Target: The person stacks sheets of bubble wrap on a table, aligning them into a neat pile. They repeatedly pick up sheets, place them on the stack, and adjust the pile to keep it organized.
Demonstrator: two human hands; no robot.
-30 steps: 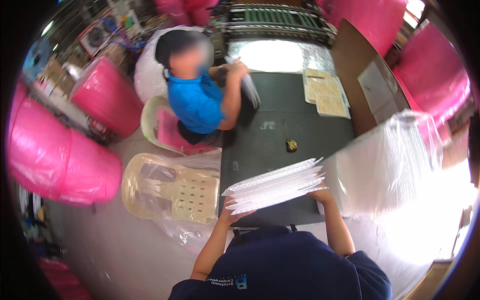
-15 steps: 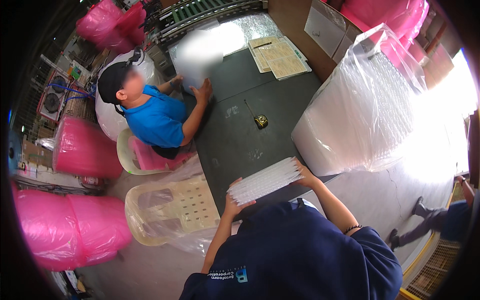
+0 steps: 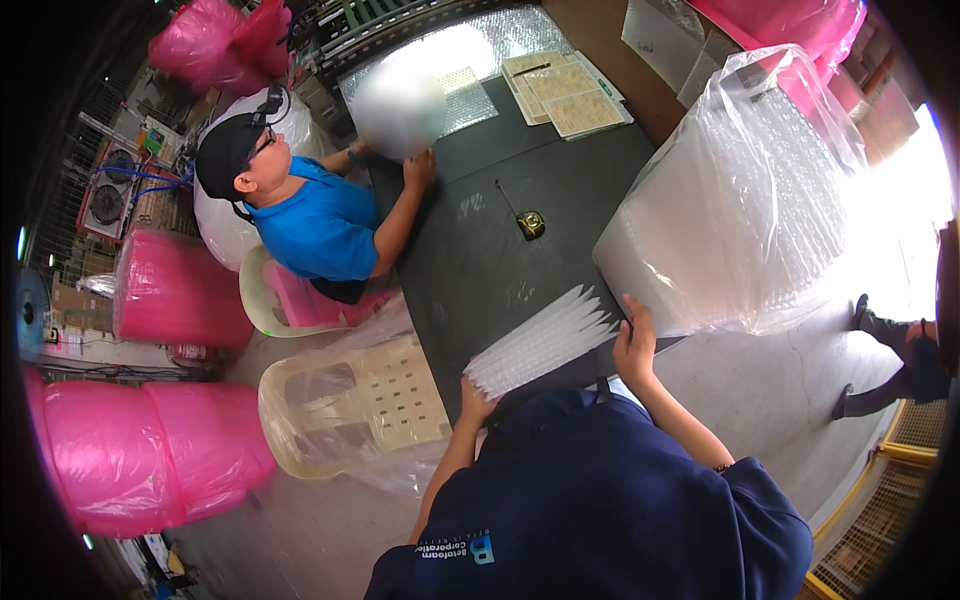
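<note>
A stack of white bubble-wrap pouches (image 3: 540, 345) is over the near edge of the dark table (image 3: 450, 250), its right ends fanned apart. My left hand (image 3: 478, 397) is closed round the stack's left end. Just beyond the fanned ends is my right hand (image 3: 635, 345), open, fingers raised, and it looks apart from the pouches. Farther along the table lies a yellow and black tape measure (image 3: 531, 225) with a bit of blade pulled out.
A clear bag packed with bubble-wrap pouches (image 3: 720, 220) stands at the right. Papers and a pen (image 3: 565, 95) lie at the back. A co-worker in blue (image 3: 315, 225) sits left, beside a plastic-draped chair (image 3: 370, 405) and pink rolls (image 3: 150, 455). Another person walks at far right.
My right hand has come off the stack's right end, and that end has fanned out. The co-worker's hands have shifted, and a bubble-wrap sheet now shows beside them.
</note>
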